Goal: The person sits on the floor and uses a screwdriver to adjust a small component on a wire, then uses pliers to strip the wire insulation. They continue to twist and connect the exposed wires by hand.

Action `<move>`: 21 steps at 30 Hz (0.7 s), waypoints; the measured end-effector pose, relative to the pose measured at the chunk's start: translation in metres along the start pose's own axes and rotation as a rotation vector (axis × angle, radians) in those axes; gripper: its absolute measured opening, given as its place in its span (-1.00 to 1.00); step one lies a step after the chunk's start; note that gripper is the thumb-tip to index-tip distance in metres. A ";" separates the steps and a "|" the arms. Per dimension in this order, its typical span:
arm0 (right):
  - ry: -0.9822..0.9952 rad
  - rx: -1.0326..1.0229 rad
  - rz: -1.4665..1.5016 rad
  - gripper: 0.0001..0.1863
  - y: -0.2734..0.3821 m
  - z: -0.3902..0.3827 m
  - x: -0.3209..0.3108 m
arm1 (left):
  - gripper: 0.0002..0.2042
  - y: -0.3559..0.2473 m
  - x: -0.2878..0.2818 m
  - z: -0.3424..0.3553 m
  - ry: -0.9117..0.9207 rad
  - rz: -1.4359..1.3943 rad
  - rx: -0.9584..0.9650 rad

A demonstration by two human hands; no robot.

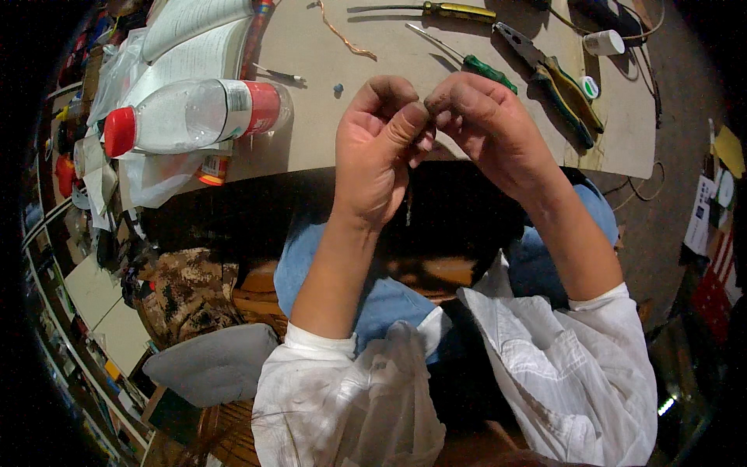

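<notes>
Left hand (379, 152) and right hand (484, 124) raised at frame centre, fingertips touching, fingers curled and pinched together over something too small to make out; cannot tell what is clamped. Hands over near edge of table (311, 148). Plastic bottle (194, 115) with red cap lies on side, upper left. Green-handled screwdriver (467, 58) just above hands. Pliers (556, 82) upper right. Yellow-handled screwdriver (436, 10) at top edge. Open book (194, 35) upper left.

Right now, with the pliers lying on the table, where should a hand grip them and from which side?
Grip the pliers by the two green-and-yellow handles, near their middle, coming down from above. They lie flat on the table with the metal jaws pointing up-left and the handles spread toward the table's near right edge, so that end is thicker, padded and closest to the right hand.
</notes>
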State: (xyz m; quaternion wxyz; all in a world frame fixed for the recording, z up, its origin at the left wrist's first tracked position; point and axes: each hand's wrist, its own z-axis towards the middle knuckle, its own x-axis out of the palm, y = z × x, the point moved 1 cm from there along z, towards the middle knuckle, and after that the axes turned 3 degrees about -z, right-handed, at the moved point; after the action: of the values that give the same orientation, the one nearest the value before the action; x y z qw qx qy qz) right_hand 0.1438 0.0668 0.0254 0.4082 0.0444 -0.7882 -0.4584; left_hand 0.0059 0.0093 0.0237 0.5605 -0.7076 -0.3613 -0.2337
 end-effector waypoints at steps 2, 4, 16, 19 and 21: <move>0.008 0.008 0.017 -0.81 0.001 0.000 0.001 | -0.80 -0.001 0.000 0.000 0.022 0.014 0.003; 0.013 0.017 0.051 -0.81 0.001 -0.001 0.002 | -0.79 0.000 -0.001 0.000 0.024 0.066 0.035; 0.087 0.122 0.119 -0.76 0.005 -0.004 -0.001 | -0.77 -0.010 0.004 -0.007 0.132 0.527 0.364; 0.121 0.147 0.146 -0.75 0.003 -0.004 -0.002 | -0.77 -0.010 0.001 -0.007 0.165 0.587 0.405; 0.108 0.132 0.115 -0.74 0.004 -0.005 -0.003 | -0.78 -0.011 0.001 -0.007 0.180 0.613 0.430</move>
State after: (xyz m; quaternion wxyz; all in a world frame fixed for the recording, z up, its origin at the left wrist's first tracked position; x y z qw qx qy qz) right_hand 0.1499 0.0672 0.0282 0.4721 0.0505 -0.7946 -0.3783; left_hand -0.0015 0.0043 0.0328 0.7694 -0.6259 -0.1228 -0.0355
